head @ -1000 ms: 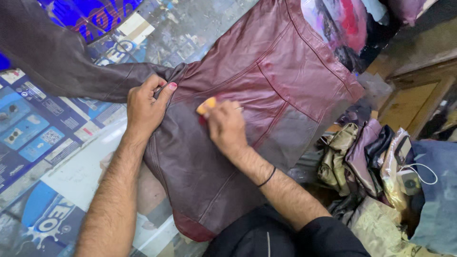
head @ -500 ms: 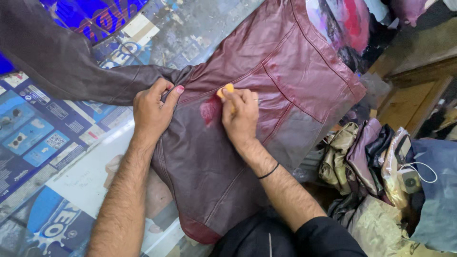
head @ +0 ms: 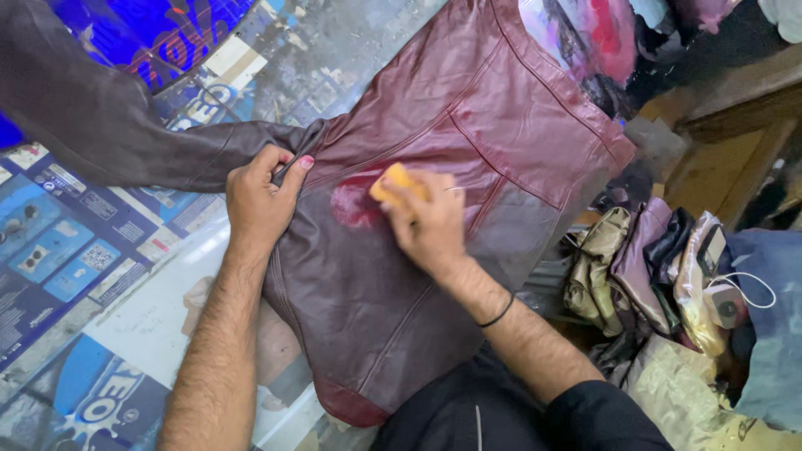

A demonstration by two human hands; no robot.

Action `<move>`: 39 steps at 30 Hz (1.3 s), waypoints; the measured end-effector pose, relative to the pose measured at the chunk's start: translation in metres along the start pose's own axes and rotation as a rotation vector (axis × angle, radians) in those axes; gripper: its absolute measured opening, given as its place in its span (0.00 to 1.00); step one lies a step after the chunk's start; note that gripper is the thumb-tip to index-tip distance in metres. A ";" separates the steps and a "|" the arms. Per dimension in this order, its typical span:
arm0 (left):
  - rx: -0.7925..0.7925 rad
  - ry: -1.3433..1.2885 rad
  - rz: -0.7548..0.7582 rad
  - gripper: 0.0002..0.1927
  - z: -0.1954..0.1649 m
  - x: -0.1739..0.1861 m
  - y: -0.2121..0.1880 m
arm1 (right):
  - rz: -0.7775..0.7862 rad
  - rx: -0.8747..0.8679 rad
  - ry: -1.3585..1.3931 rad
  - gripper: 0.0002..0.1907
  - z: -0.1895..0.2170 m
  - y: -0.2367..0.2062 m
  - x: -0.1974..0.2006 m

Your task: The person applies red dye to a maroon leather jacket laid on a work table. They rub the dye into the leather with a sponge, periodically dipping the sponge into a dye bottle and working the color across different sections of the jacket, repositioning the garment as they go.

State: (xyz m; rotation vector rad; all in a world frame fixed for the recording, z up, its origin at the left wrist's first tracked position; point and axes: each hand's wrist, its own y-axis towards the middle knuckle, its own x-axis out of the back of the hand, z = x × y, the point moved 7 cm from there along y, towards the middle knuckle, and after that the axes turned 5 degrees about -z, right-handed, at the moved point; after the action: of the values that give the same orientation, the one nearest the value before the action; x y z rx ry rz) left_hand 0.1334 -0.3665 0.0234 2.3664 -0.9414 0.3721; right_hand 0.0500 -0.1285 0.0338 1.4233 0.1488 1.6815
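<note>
On the printed blue tabletop [head: 58, 250]: one maroon leather jacket [head: 468, 142], spread flat. Left hand [head: 261, 200] closed, pinching a fold of leather near the sleeve seam. Right hand [head: 430, 225] gripping a small orange sponge [head: 394, 179], pressed against the jacket beside a bright red wet patch [head: 355, 205]. Heaped garments [head: 660, 267] lie at right.

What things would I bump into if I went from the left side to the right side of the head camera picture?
Printed blue sheets → left hand pinching the jacket → wet red patch on the maroon leather jacket → yellow sponge → right hand → pile of folded leather pieces.
</note>
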 end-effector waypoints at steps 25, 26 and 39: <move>-0.048 0.036 -0.017 0.14 -0.009 0.002 0.000 | -0.017 -0.118 -0.154 0.06 0.001 0.062 -0.004; -0.064 0.050 -0.024 0.14 -0.010 0.003 0.000 | -0.067 -0.209 -0.266 0.06 -0.013 0.062 0.000; 0.068 -0.133 0.125 0.09 0.000 0.008 0.004 | -0.028 -0.270 -0.091 0.10 0.014 0.038 -0.008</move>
State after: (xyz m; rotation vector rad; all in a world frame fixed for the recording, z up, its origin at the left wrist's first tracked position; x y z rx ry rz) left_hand 0.1365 -0.3734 0.0292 2.4246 -1.1595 0.3023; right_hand 0.0406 -0.1626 0.0551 1.2849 -0.1052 1.5452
